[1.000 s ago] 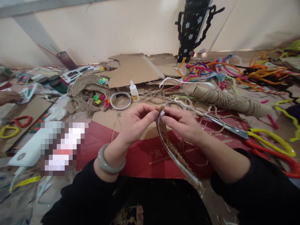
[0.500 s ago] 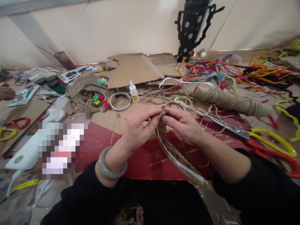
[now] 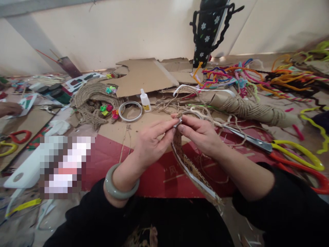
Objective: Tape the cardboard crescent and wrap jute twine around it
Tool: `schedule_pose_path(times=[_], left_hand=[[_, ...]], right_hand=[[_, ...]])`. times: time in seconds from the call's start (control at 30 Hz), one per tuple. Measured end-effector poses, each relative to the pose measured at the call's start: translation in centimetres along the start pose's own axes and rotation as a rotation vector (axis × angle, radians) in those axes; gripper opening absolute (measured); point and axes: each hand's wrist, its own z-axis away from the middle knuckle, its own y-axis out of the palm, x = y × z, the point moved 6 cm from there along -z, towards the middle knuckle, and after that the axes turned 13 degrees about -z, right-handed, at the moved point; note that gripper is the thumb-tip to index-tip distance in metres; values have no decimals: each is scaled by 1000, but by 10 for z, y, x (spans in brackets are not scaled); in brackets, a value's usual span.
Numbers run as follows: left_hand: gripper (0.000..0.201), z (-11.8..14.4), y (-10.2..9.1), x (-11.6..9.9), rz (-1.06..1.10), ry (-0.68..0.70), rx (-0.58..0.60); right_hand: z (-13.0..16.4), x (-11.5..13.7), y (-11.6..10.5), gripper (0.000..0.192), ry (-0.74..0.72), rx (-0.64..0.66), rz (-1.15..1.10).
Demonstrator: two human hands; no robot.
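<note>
Lowered slightly since 1 second ago, both hands now pinch the top end of a cardboard strip [image 3: 191, 168] edged with white tape. Left hand [image 3: 151, 142] presses thumb and forefinger together on that end; right hand [image 3: 202, 135] pinches it from the other side, fingertips [image 3: 180, 128] nearly touching the left's, apparently working the tape at the tip. Below the hands the strip trails toward the lap over a red sheet [image 3: 156, 171]. Beyond the strip lie a tape ring [image 3: 131, 110], a small glue bottle [image 3: 145, 100] and a twine-wrapped roll [image 3: 253, 111]; scissors [image 3: 288, 151] rest to its right. No container with visible contents shows.
</note>
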Motion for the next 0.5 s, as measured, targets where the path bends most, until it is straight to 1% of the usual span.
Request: schedule_pose_path(times=[0.13, 0.33, 0.5], left_hand=[[26, 0, 0, -1, 21, 2, 2], [25, -1, -1, -3, 9, 52, -10], [26, 0, -3, -4, -6, 88, -29]], right_hand=[[0, 0, 0, 34, 3, 9, -1], [1, 0, 0, 35, 21, -2, 17], [2, -2, 0, 39, 51, -3, -39]])
